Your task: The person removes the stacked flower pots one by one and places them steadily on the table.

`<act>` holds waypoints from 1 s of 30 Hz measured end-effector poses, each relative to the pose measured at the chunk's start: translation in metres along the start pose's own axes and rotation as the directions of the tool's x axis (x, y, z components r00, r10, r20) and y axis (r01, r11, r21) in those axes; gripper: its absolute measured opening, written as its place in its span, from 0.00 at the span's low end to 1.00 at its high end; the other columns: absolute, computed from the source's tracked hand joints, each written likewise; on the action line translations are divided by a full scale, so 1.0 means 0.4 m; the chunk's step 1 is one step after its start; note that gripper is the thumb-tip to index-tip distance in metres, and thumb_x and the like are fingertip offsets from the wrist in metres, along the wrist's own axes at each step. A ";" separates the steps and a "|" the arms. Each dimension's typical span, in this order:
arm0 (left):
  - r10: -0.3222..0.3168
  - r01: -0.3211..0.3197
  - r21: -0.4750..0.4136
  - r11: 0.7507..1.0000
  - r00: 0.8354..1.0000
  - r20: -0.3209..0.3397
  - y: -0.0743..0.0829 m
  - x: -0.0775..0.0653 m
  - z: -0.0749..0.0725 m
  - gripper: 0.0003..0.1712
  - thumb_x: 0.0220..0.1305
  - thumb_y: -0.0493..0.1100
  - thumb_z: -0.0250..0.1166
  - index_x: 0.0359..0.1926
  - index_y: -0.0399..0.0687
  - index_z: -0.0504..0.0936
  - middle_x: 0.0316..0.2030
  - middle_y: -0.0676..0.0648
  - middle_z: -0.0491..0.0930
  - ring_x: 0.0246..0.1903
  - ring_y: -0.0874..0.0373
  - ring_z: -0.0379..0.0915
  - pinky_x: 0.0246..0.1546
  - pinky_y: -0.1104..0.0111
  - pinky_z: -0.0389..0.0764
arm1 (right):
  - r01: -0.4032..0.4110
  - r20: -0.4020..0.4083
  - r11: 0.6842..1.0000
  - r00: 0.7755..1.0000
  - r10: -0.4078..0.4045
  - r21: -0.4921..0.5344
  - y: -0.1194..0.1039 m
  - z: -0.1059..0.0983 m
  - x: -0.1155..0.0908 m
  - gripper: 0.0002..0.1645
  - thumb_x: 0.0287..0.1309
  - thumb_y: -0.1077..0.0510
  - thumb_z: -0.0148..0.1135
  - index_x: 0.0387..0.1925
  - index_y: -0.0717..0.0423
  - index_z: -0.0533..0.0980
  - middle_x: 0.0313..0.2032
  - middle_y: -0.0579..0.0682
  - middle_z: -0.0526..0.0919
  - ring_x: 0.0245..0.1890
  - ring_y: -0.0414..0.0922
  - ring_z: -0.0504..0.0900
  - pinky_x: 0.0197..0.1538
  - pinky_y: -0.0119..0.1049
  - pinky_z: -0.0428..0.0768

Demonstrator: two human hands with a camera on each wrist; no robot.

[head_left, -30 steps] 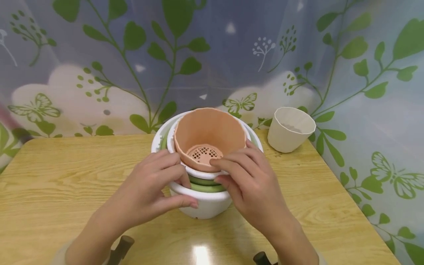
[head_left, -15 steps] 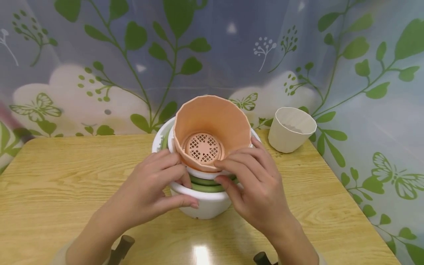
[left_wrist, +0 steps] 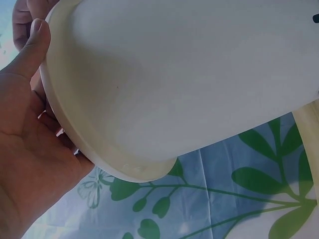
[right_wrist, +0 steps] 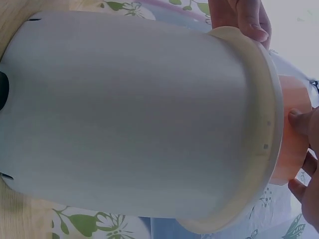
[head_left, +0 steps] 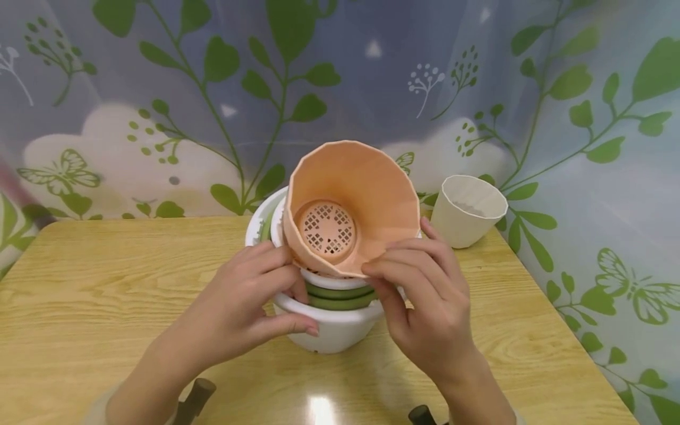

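Observation:
My right hand pinches the near right rim of an orange plastic flower pot with a perforated base. The orange pot tilts toward me and stands partly out of a nested stack. In the right wrist view, the orange pot shows above the rim of the tall white outer pot. Around it in the head view are an inner white pot and green pots. My left hand grips the outer pot's near left rim, thumb outside and fingers over the edge.
A cream faceted pot stands upright at the back right of the wooden table. A leaf-patterned curtain hangs close behind and along the right side. Dark knobs of wrist gear show near the bottom edge.
The orange pot has risen out of the stack and tilted further toward me, shifting right with my right hand. My left hand stays on the white rim.

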State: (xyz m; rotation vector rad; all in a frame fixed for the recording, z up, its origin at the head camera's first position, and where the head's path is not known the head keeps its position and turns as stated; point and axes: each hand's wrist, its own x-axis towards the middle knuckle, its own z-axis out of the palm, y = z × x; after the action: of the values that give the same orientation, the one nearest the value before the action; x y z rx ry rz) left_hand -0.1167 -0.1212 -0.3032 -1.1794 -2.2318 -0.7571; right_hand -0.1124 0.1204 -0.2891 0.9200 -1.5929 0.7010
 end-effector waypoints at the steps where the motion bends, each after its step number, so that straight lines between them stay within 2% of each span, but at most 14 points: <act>1: -0.001 0.001 -0.001 1.000 1.000 0.000 0.000 0.000 0.000 0.22 0.45 0.65 0.74 0.29 0.58 0.78 0.33 0.62 0.75 0.39 0.65 0.70 0.44 0.69 0.71 | -0.002 -0.003 1.000 1.000 0.002 0.003 0.001 -0.001 0.000 0.11 0.66 0.60 0.65 0.30 0.62 0.84 0.28 0.52 0.86 0.36 0.52 0.82 0.70 0.50 0.74; 6: -0.001 0.001 0.007 1.000 1.000 -0.006 -0.001 -0.002 -0.002 0.22 0.46 0.66 0.74 0.29 0.59 0.78 0.33 0.63 0.74 0.38 0.65 0.69 0.43 0.68 0.71 | 0.006 -0.022 1.000 1.000 -0.006 0.007 0.003 0.001 0.003 0.11 0.66 0.60 0.65 0.29 0.63 0.84 0.27 0.53 0.86 0.36 0.53 0.82 0.69 0.51 0.75; 12: -0.001 0.001 0.014 1.000 1.000 0.003 0.000 -0.003 0.000 0.21 0.46 0.66 0.73 0.29 0.59 0.78 0.32 0.63 0.73 0.38 0.66 0.68 0.43 0.68 0.71 | 0.014 -0.091 1.000 0.996 -0.014 0.003 0.004 0.002 0.000 0.13 0.65 0.60 0.66 0.26 0.64 0.83 0.25 0.53 0.85 0.34 0.54 0.82 0.68 0.51 0.76; 23: -0.008 0.007 0.040 0.999 1.000 0.013 0.002 -0.003 0.001 0.21 0.47 0.66 0.72 0.28 0.60 0.76 0.28 0.62 0.66 0.34 0.67 0.62 0.40 0.70 0.67 | -0.013 -0.203 0.999 0.979 0.019 0.031 0.015 -0.013 0.003 0.16 0.63 0.58 0.69 0.24 0.66 0.81 0.23 0.57 0.83 0.33 0.55 0.81 0.64 0.52 0.79; 30: -0.006 0.005 0.043 0.999 1.000 0.007 0.003 -0.003 0.002 0.21 0.47 0.66 0.73 0.28 0.60 0.76 0.28 0.62 0.66 0.34 0.67 0.62 0.40 0.70 0.67 | -0.017 -0.260 0.999 0.965 0.025 0.031 0.018 -0.018 0.007 0.17 0.61 0.57 0.71 0.24 0.67 0.80 0.22 0.58 0.82 0.32 0.56 0.80 0.63 0.54 0.79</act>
State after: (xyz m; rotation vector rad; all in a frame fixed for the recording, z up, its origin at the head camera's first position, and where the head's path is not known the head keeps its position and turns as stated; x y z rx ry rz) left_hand -0.1153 -0.1206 -0.3044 -1.1582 -2.2469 -0.7047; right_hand -0.1150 0.1298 -0.2846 0.7967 -1.3640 0.8264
